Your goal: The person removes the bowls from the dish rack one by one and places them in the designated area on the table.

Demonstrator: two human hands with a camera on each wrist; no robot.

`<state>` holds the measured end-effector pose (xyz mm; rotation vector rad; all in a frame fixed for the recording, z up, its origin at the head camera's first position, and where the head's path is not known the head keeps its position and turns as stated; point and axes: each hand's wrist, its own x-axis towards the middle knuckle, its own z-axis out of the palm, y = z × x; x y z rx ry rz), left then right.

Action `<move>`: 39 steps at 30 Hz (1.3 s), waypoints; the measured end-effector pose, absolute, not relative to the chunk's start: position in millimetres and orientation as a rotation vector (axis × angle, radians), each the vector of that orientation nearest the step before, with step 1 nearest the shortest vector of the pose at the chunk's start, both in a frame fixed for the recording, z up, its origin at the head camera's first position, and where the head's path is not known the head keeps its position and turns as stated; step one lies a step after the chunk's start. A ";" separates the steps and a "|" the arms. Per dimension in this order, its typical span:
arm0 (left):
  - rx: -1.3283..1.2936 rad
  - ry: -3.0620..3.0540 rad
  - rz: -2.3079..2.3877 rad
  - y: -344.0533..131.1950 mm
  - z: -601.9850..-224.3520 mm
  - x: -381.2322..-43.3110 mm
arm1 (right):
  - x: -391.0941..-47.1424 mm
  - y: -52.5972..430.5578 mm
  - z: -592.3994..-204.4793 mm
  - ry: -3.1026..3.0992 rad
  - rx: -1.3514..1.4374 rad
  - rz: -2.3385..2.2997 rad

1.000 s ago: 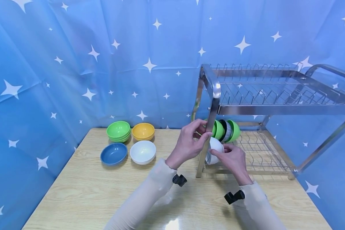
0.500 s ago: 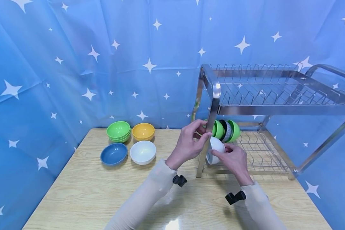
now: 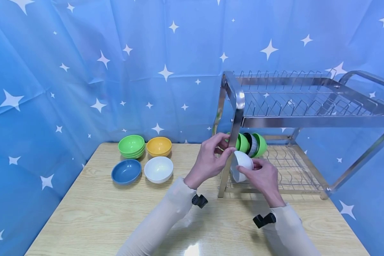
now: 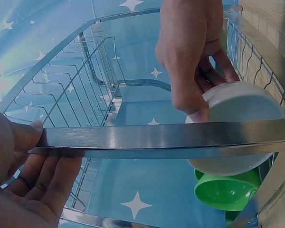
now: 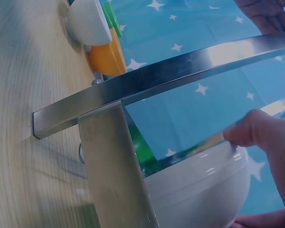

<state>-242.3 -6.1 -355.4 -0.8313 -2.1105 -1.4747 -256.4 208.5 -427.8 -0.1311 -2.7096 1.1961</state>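
My right hand [image 3: 262, 176] pinches a white bowl [image 3: 243, 165] between thumb and fingers. The bowl stands on its side at the left end of the rack's lower shelf, close behind the front post. In the right wrist view, the thumb lies near the rim of the white bowl [image 5: 199, 190]. My left hand [image 3: 208, 160] grips the front left post of the metal dish rack [image 4: 133, 140], thumb on one side and fingers on the other. Behind the white bowl, green bowls [image 3: 243, 144] and a black patterned bowl [image 3: 252, 146] lean in a row; the post hides part of them.
Left on the wooden table [image 3: 99, 213] are a stack of green bowls [image 3: 132, 145], a yellow bowl [image 3: 159, 145], a blue bowl [image 3: 126, 171] and another white bowl [image 3: 159, 170]. The rack's wire upper shelf [image 3: 307, 121] overhangs the lower one. A starry blue curtain hangs behind.
My right hand has shifted slightly to the right with the white bowl, whose opening now shows more on its left side. My left hand stays on the post.
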 end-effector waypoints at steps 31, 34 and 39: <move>-0.824 -2.115 -1.465 -5.9 -357.7 -244.1 | -251.4 228.2 -408.3 -2.579 -0.246 1.886; -0.825 -2.112 -1.471 -5.5 -358.0 -244.3 | -252.9 230.4 -407.7 -2.497 -0.241 2.025; -0.832 -2.106 -1.480 -5.4 -358.8 -244.3 | -254.2 234.4 -406.6 -2.308 -0.243 2.324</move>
